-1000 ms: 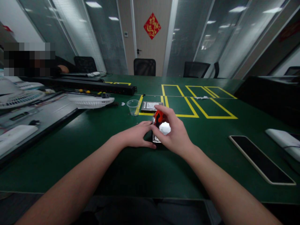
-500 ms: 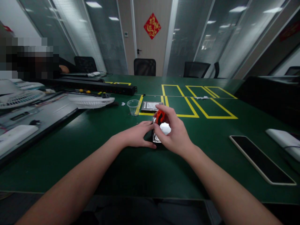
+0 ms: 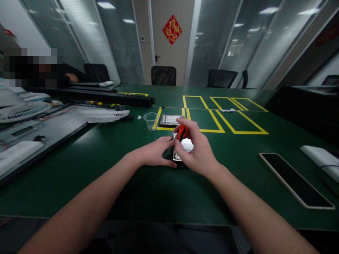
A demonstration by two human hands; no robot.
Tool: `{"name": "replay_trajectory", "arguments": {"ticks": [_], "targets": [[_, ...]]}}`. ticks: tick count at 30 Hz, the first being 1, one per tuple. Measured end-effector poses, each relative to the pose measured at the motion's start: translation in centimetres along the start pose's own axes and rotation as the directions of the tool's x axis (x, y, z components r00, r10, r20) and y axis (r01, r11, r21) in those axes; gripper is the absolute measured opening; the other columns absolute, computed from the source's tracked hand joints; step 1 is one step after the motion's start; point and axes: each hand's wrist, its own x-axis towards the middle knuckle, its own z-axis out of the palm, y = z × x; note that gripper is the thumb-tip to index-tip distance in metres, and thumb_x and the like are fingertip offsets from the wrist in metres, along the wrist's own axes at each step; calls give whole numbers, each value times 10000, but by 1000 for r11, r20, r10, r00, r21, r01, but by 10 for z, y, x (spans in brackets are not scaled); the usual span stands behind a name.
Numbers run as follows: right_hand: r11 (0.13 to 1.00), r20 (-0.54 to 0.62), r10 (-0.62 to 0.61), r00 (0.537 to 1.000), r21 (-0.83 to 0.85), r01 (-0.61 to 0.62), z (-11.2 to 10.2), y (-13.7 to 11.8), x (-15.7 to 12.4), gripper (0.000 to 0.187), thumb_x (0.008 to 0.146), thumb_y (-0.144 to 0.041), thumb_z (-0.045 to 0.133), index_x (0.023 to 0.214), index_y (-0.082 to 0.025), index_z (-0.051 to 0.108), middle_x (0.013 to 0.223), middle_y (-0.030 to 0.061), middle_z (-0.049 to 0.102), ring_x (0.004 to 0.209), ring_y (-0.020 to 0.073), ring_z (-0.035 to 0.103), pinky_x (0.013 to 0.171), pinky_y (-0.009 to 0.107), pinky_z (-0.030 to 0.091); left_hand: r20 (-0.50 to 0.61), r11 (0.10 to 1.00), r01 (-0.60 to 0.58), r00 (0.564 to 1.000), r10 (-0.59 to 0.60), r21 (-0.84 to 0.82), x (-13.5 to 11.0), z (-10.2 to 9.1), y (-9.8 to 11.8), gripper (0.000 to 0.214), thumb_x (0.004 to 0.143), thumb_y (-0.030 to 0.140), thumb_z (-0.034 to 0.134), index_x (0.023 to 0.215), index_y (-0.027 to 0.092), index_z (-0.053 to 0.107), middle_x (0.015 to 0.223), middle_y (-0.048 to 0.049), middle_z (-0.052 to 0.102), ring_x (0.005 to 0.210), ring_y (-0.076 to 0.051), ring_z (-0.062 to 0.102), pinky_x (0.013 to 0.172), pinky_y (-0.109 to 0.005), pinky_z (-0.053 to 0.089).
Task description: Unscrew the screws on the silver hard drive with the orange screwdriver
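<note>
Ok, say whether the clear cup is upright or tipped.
Upright: the clear cup has its open rim up, base on the table.

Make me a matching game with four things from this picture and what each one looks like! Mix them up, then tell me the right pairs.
Column one:
1. tool handle
2. cup
3. phone
4. tape lines

Column two:
A. see-through
B. yellow
C. orange and black, held in the right hand
D. dark with a pale edge

Right pairs: 1-C, 2-A, 3-D, 4-B
</note>
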Motion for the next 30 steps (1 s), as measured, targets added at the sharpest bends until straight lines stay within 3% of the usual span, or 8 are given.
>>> {"name": "replay_trajectory", "arguments": {"ticks": [6, 11, 14, 21, 25, 30], "targets": [[999, -8, -28, 1000, -27, 28, -1, -1, 2, 645, 1192, -152, 699, 1814, -299, 613, 1675, 171, 838, 1436, 352, 893, 1122, 519, 820, 20, 1000, 22, 1000, -22, 1, 0, 0, -2, 951, 929, 691, 1104, 1717, 263, 789, 1844, -203, 733, 1823, -559, 600, 1523, -708, 517], [996, 10, -48, 999, -79, 48, -3, -4, 5, 586, 1203, -213, 749, 1774, -324, 680, 1600, 134, 884, 1357, 341, 897, 1098, 514, 813, -29, 1000, -17, 999, 17, -11, -1, 4, -9, 1005, 917, 699, 1127, 1764, 288, 773, 1961, -198, 658, 1864, -545, 569, 1570, -707, 468], [995, 6, -57, 998, -83, 57, -3, -4, 6, 576, 1210, -212, 747, 1773, -323, 698, 1555, 130, 899, 1351, 343, 896, 1134, 529, 805, -40, 999, -30, 999, 29, -21, -1, 6, -11, 986, 914, 705, 1129, 1742, 292, 788, 1944, -198, 679, 1854, -537, 586, 1560, -704, 489], [997, 2, -30, 1000, -65, 30, -2, -1, 3, 679, 1212, -183, 722, 1869, -335, 639, 1724, 148, 851, 1489, 362, 883, 1238, 557, 796, -10, 1000, -16, 1000, 16, -8, -1, 3, -7, 1009, 932, 687, 1107, 1787, 277, 761, 1948, -214, 675, 1877, -541, 564, 1562, -735, 473], [997, 5, 9, 1000, -81, -9, -1, -2, 2, 692, 1201, -186, 715, 1874, -330, 639, 1725, 157, 847, 1452, 366, 889, 1262, 592, 787, -14, 1000, -13, 1000, 13, 7, -1, 2, -4, 1000, 923, 682, 1119, 1769, 283, 768, 1896, -199, 716, 1859, -551, 582, 1547, -721, 503], [998, -12, -27, 1000, -65, 26, -2, -6, 5, 615, 1204, -184, 699, 1807, -306, 690, 1617, 148, 879, 1352, 334, 892, 1190, 548, 793, -15, 1000, -6, 1000, 6, 7, -1, 1, -1, 954, 915, 667, 1133, 1718, 280, 793, 1842, -188, 742, 1819, -550, 617, 1530, -694, 524]]}}
